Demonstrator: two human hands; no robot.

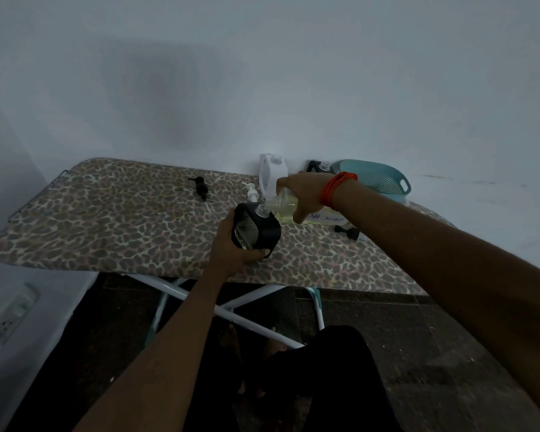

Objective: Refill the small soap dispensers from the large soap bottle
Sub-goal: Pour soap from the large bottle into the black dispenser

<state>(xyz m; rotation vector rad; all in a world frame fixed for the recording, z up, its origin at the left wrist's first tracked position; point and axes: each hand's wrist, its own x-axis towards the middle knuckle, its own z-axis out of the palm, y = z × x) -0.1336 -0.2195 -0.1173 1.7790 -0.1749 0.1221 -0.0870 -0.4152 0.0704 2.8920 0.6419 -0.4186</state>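
The left hand [231,244] is wrapped around a small black soap dispenser [258,230], thumb on the near side and fingers curled under its base, holding it tilted on the leopard-print ironing board [106,219] just left of the picture's centre. Its pump is off and a clear neck opening shows on top. The right hand [306,194], at about one o'clock from the dispenser, grips the large soap bottle [289,207], a clear bottle of pale yellow liquid with a handwritten label, tipped so its mouth meets the dispenser's opening; in the dim light it is hard to tell whether soap is actually flowing. An orange band [337,190] circles the right wrist. At eleven o'clock from the black dispenser, well apart, a black pump head [201,187] lies on the board with its tube pointing toward the near edge. Just behind the black dispenser stands a white pump [252,193], and at twelve o'clock a white dispenser [270,174] stands against the wall. A second black dispenser [320,167] sits at one o'clock beside a teal colander [384,179]. Another black pump head [348,231] lies at three o'clock, near the large bottle's base. White crossed legs [231,310] show beneath the board, over a dark floor.
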